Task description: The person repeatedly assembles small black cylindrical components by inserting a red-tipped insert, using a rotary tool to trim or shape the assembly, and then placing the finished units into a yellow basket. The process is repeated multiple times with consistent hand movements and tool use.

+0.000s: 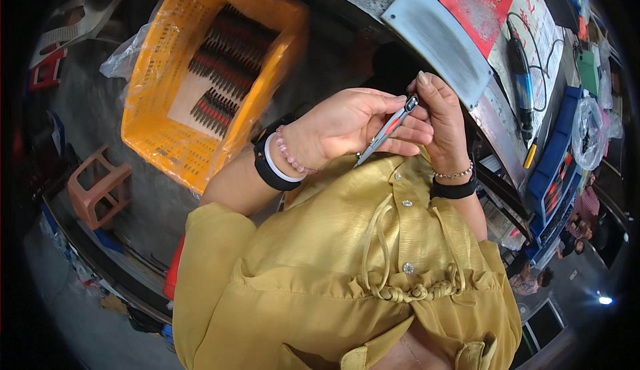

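Observation:
A slim grey tool with a red inlay (390,129) and a dark loop at its upper end is held in front of my chest, tilted. Its exact kind I cannot make out. My left hand (357,120) is closed on it, thumb on top near the loop and fingers behind. At the loop end, my right hand (445,113) is closed, its thumb and bent fingers against the tool. To the left, a yellow plastic crate (143,93) holds rows of similar black-and-red tools (230,53) on a pale sheet.
A workbench at the upper right carries a pale blue mat (437,40), a red sheet (473,10) and a blue-and-black powered tool (522,80) with a cord. Blue bins (557,147) and a clear plastic bag (588,137) are farther right. A brown stool (100,187) stands left.

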`<state>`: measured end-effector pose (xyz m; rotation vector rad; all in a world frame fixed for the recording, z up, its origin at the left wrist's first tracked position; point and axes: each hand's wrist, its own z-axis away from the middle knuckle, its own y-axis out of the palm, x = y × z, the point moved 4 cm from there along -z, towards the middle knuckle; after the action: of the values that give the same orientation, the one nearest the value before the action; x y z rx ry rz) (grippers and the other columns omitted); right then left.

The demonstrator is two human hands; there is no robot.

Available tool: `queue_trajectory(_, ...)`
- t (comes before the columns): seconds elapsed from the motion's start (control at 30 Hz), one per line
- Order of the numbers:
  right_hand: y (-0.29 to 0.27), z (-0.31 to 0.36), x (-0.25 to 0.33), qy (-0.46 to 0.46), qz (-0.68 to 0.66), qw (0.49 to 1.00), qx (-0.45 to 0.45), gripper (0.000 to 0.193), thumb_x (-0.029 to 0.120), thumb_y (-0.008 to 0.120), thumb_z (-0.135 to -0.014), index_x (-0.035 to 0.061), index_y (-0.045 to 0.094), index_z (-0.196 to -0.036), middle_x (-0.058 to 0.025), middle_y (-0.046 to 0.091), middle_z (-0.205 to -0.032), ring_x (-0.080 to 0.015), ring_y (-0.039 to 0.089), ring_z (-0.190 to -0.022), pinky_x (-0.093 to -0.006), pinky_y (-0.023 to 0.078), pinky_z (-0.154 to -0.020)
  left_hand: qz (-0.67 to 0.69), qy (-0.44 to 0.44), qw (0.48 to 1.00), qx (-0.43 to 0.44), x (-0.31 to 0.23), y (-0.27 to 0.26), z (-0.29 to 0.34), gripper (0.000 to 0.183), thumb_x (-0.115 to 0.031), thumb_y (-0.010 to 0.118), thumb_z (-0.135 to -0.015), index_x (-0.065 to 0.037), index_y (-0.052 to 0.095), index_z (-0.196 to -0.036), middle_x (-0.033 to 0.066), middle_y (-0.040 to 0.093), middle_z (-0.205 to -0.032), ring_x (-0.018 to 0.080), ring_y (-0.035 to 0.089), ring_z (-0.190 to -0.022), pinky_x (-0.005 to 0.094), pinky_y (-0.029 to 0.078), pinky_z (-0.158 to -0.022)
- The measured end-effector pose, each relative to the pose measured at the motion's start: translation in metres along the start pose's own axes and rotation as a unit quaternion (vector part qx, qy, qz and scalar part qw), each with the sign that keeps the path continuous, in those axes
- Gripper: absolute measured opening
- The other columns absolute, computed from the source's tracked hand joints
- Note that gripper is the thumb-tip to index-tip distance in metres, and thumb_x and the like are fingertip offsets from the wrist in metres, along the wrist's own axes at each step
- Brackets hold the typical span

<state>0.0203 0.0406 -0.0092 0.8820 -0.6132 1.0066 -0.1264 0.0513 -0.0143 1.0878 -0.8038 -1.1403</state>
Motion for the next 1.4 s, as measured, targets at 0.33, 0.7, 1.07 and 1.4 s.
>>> queue_trajectory(0.33, 0.012, -0.009, -0.012, 0.025, 0.021, 0.999, -0.006, 0.023, 0.022, 0.066, -0.093, 0.0057, 0.061, -0.079, -0.0001, 0.060, -0.077, -0.0045, 0.051, -0.065, -0.0193, 0.043, -0.060, 0.096, -0.004, 0.994, 0.044, 0.001, -0.018, 0.004, 0.039, -0.020, 0.043, -0.103, 0.011, 0.050, -0.125, 0.0242, 0.061, -0.119, 0.0302, 0.062, -0.111, 0.0427, 0.052, -0.097)
queue_trajectory(0.7, 0.001, 0.006, 0.024, -0.132, 0.203, 0.967, -0.079, 0.016, 0.013, 0.057, -0.096, 0.0014, 0.061, -0.107, 0.0024, 0.053, -0.076, -0.0041, 0.044, -0.059, -0.0189, 0.035, -0.051, 0.007, 0.120, 0.993, -0.008, -0.021, -0.030, 0.039, 0.037, -0.019, 0.047, -0.101, 0.005, 0.049, -0.129, 0.0199, 0.060, -0.123, 0.0272, 0.063, -0.109, 0.0409, 0.053, -0.094)
queue_trajectory(1.07, -0.042, -0.009, 0.051, -0.327, 0.490, 0.786, -0.186, 0.016, 0.013, 0.061, -0.095, -0.0020, 0.064, -0.100, -0.0010, 0.060, -0.087, -0.0058, 0.050, -0.078, -0.0189, 0.041, -0.072, -0.141, 0.407, 0.802, -0.414, -0.117, -0.265, 0.241, 0.027, -0.007, 0.052, -0.098, 0.003, 0.055, -0.122, 0.0109, 0.062, -0.097, 0.0196, 0.064, -0.086, 0.0328, 0.056, -0.081)
queue_trajectory(1.4, -0.045, -0.014, 0.043, -0.322, 0.473, 0.779, -0.257, 0.015, 0.012, 0.062, -0.095, -0.0026, 0.064, -0.095, 0.0009, 0.059, -0.083, -0.0058, 0.049, -0.075, -0.0195, 0.041, -0.071, -0.119, 0.373, 0.760, -0.519, -0.114, -0.345, 0.248, 0.022, -0.002, 0.048, -0.098, 0.007, 0.051, -0.118, 0.0187, 0.060, -0.102, 0.0276, 0.066, -0.091, 0.0405, 0.059, -0.082)
